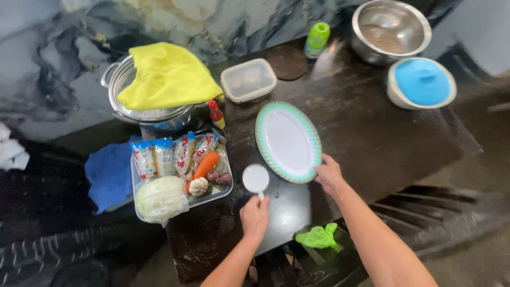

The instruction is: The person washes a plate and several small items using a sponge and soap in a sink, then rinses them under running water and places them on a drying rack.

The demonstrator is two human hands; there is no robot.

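Note:
My left hand (255,215) grips the short handle of a small white round cup (255,178), held just above the dark countertop. My right hand (329,174) rests its fingertips on the near rim of an oval white plate with a green striped border (288,141), which lies flat on the counter. The cup sits just left of the plate's near end. Left of the cup is a metal tray (226,190) with a cabbage (161,198), a carrot (206,165), a garlic bulb (198,186) and several packets.
A steel pot under a yellow cloth (166,77) stands at the back left. A lidded plastic box (248,79), green-capped bottle (317,39), steel bowl (390,30) and blue-lidded bowl (422,82) line the back. A blue cloth (109,172) and green rag (319,237) lie near.

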